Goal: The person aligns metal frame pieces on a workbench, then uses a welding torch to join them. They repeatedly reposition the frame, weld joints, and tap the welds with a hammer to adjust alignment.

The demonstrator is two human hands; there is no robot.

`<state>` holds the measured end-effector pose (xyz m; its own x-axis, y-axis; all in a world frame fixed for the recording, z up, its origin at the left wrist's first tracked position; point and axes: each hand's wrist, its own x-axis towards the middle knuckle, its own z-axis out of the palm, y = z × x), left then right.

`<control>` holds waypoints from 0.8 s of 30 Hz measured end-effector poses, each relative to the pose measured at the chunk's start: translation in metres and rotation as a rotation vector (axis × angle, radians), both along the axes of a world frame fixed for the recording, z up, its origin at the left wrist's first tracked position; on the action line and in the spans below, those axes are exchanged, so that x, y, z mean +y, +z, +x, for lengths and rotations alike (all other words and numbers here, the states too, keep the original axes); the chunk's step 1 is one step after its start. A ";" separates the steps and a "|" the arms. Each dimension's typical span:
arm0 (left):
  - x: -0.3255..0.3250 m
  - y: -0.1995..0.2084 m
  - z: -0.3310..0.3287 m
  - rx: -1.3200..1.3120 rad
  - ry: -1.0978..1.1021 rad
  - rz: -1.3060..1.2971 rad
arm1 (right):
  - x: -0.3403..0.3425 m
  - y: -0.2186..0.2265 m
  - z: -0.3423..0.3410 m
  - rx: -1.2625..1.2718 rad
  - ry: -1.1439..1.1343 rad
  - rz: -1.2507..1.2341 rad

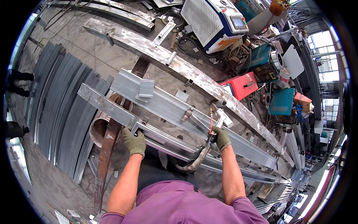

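My left hand, in an olive work glove, closes on a small grey metal piece set against the near long steel channel. In the same kind of glove, my right hand is wrapped around a handheld welding torch, held over the steel. A thick sleeved cable loops from it towards my body, and a thin orange hose runs beside it. A hammer lies on the wider galvanized channel beyond, where small cut plates also rest.
A long rusty-white beam crosses further off. A stack of grey steel profiles lies at the left, beside a round pipe and a brown steel support. A white-and-blue machine and a red box stand beyond.
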<state>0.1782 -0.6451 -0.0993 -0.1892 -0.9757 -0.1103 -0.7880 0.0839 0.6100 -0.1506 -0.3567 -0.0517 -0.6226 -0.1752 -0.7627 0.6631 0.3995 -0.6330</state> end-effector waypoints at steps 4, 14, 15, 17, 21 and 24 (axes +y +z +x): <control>-0.005 0.014 -0.002 0.013 0.051 0.102 | 0.002 -0.019 0.002 -0.012 -0.005 -0.014; -0.006 0.027 -0.003 0.048 0.052 0.059 | 0.050 -0.046 0.017 0.114 -0.106 -0.170; -0.005 0.027 -0.005 0.046 0.044 0.054 | 0.072 -0.063 0.015 0.175 -0.113 -0.195; -0.004 0.024 -0.008 0.019 0.044 0.052 | 0.092 -0.075 0.020 0.490 0.150 0.071; -0.004 0.028 -0.016 -0.010 0.006 0.063 | 0.075 -0.077 0.020 0.720 0.808 0.696; -0.005 0.015 0.001 0.099 0.050 0.066 | 0.052 -0.082 0.006 0.797 1.163 0.900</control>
<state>0.1792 -0.6498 -0.0846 -0.1537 -0.9754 -0.1579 -0.7259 0.0031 0.6878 -0.1441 -0.3044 -0.1334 -0.7394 -0.5027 -0.4478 -0.5804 0.8131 0.0456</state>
